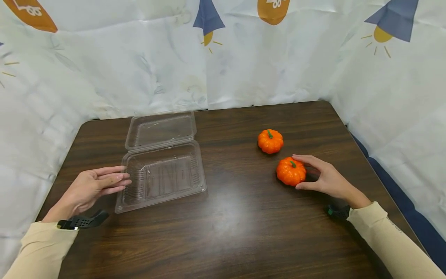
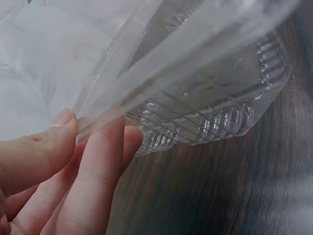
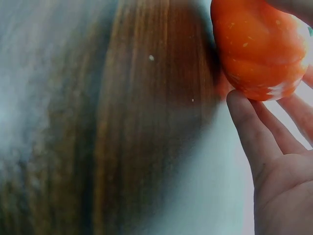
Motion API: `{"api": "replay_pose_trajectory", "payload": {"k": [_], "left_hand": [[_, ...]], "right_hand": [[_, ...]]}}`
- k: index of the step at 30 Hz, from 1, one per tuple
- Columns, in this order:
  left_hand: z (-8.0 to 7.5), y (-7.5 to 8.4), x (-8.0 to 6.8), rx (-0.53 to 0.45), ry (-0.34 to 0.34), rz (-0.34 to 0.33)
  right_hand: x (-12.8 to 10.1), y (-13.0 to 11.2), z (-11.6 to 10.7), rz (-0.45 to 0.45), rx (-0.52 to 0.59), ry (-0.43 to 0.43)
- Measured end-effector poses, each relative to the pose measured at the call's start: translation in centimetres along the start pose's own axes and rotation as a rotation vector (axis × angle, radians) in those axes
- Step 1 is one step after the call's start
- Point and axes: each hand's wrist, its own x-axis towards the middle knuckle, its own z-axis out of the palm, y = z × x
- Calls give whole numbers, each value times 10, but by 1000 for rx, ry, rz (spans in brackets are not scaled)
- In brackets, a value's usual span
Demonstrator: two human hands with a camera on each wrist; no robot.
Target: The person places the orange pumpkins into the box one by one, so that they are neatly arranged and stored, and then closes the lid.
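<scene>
On the left of the table, a clear plastic clamshell box lies with its lid folded back. My left hand pinches the box's left rim; in the left wrist view the thumb is on one side of the plastic and the fingers are on the other. At the right, my right hand holds the nearer small orange pumpkin by its sides, thumb and fingers apart around it. A second orange pumpkin with a green stem sits just behind it.
The dark wood table has its far edge against a white patterned curtain, which also hangs along both sides. Each wrist wears a black strap; the right one is close above the table.
</scene>
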Motion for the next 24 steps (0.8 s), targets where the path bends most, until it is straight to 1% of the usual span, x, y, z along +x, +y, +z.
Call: {"api": "replay_pose_trajectory", "payload": {"k": [4,6,12,14,16,19,24], "left_hand": [[6,0,4,-42,-26,7],[10,0,5,-44,-29,7],[21,2,11,22,-14,0],[25,3,12,23,-13,1],[28,3,13,4,-22,8],[34,3,14,0,-26,11],[45,4,17,43,-21,8]], "right_hand": [[1,-2,-1,-7,10,-1],[2,-3,-1,-4,13,0],[7,-7,-2,11,-3,7],[9,-9,-2,14,-9,10],[10,-11,-2,17,-5,11],[14,-13,-1,-3,18,8],[19,-17,1,-44,62,6]]}}
